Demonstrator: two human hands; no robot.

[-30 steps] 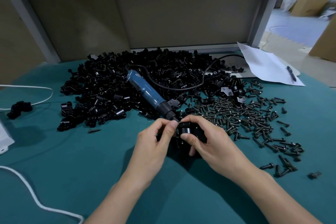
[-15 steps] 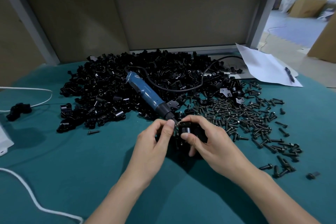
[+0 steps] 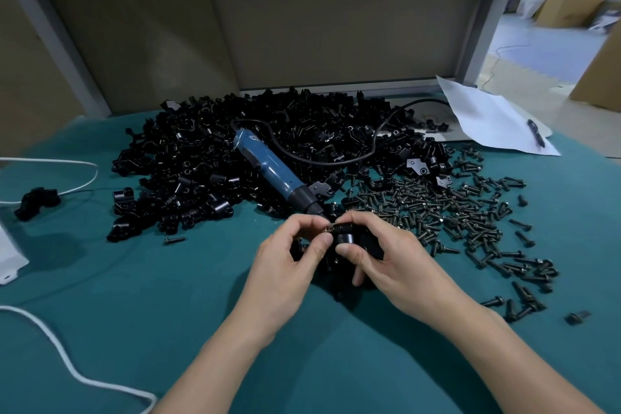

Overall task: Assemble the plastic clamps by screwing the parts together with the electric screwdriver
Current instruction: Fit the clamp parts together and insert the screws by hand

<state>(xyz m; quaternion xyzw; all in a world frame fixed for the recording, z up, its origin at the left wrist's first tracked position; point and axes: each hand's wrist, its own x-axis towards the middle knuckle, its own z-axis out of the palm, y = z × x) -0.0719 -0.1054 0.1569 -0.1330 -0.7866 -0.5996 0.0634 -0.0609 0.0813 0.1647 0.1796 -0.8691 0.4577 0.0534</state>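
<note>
My right hand [image 3: 386, 255] grips a black plastic clamp [image 3: 349, 239] just above the green table cover. My left hand [image 3: 289, 255] pinches a small screw [image 3: 327, 230] with thumb and forefinger at the clamp's left side. The blue electric screwdriver [image 3: 268, 168] lies on the pile of black clamp parts [image 3: 208, 158], tip pointing toward my hands, held by nobody. Loose black screws [image 3: 453, 212] are scattered to the right of my hands.
A black cable [image 3: 336, 161] runs from the screwdriver over the pile. White paper with a pen [image 3: 536, 133] lies at the back right. A white cord [image 3: 60, 356] crosses the left front. An assembled black clamp [image 3: 35, 202] sits far left, and a white box corner [image 3: 10, 259] beside it.
Both hands stay at the clamp with little movement; my left fingers have shifted slightly on the screw at the clamp's side.
</note>
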